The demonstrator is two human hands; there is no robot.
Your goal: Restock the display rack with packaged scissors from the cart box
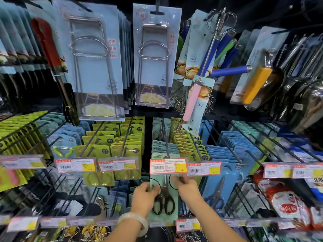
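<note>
Matt green card backs the scissors pack (164, 198), with metal blades and glossy black plastic handles.

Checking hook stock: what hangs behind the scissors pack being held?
Behind the scissors pack in both hands, matching teal packs line the hook. Their contents are covered.

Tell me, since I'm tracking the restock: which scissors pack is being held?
The mint-green pack with black-handled scissors, held by left hand and right hand; the blue pack hangs untouched.

Hands: two, left hand (146, 194) and right hand (187, 188).
Scissors pack held: one, scissors pack (164, 198).
Bracelets: one, pale bangle (135, 222).
Blue-handled whisks: several; exact number unclear.
Pink-handled whisks: one, pink-handled whisk (192, 100).
</note>
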